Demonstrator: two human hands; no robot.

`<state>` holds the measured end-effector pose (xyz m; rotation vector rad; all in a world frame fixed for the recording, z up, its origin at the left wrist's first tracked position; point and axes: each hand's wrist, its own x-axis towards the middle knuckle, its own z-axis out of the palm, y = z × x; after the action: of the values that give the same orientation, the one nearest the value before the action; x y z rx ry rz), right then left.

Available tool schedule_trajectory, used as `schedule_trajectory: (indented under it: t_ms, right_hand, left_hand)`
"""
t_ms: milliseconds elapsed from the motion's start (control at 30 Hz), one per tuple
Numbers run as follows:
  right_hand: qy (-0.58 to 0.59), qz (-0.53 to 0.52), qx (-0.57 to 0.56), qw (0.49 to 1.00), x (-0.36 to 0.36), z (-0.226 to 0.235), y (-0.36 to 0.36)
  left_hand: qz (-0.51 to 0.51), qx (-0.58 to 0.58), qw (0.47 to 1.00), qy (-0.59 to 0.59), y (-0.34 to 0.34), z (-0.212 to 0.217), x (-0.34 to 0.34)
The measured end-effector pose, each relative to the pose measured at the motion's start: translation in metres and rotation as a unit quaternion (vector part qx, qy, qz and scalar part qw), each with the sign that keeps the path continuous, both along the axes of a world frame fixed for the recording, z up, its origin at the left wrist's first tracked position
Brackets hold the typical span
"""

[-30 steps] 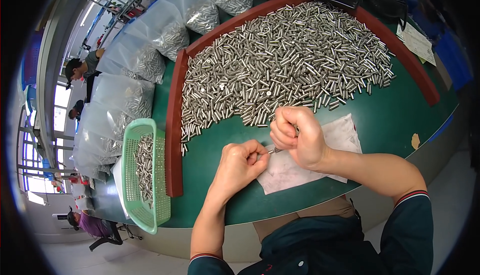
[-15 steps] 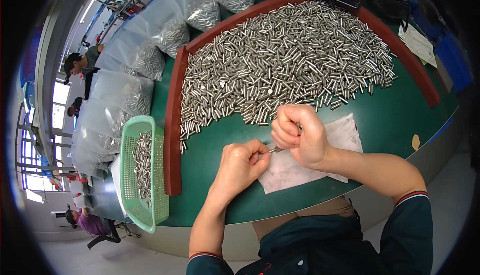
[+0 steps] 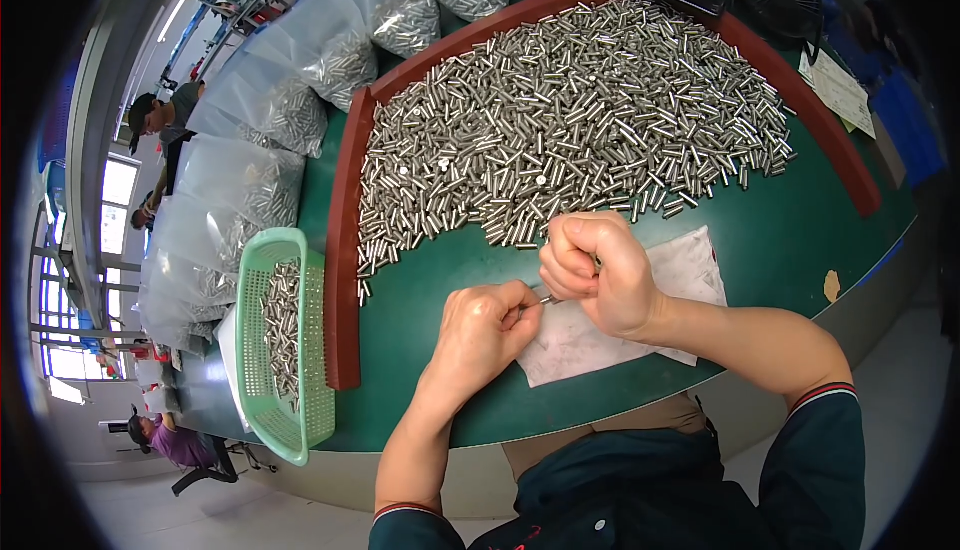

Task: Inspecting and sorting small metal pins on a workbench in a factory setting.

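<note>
I saw left hand (image 3: 483,328) and right hand (image 3: 596,272) both clenched, pinching one small silver metal pin (image 3: 546,300) between them over the white paper sheet (image 3: 690,270) on green table (image 3: 780,240).

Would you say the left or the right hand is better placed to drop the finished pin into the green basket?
Probably the left. The left hand pinches the small metal pin and lies nearer the green basket on the person's left; the right hand would have to cross over it.
</note>
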<state>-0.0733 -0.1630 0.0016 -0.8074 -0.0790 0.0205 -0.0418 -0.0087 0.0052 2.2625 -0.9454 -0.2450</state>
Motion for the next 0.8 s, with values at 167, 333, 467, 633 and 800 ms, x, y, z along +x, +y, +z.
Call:
schedule_trajectory:
  t_ms: [167, 333, 467, 633, 800]
  right_hand:
    - [-0.028, 0.002, -0.055, 0.998, -0.001, -0.001, 0.004]
    - [-0.049, -0.027, -0.113, 0.992, -0.003, 0.001, 0.011]
    - [-0.033, -0.027, -0.092, 0.995, -0.005, 0.004, 0.011]
    - [0.021, -0.006, -0.011, 1.0, 0.003, -0.002, 0.001]
    - [0.022, 0.007, -0.015, 1.0, -0.001, 0.001, 0.003]
  left_hand:
    - [0.006, 0.017, 0.999, 0.03, -0.001, 0.003, 0.0]
    - [-0.012, 0.0, 1.0, 0.001, -0.004, 0.004, 0.001]
    - [0.001, -0.004, 1.0, 0.009, -0.001, 0.006, -0.001]
    - [0.1, -0.191, 0.926, 0.311, 0.01, 0.006, 0.012]
    - [0.077, -0.401, 0.695, 0.591, 0.02, -0.003, 0.025]
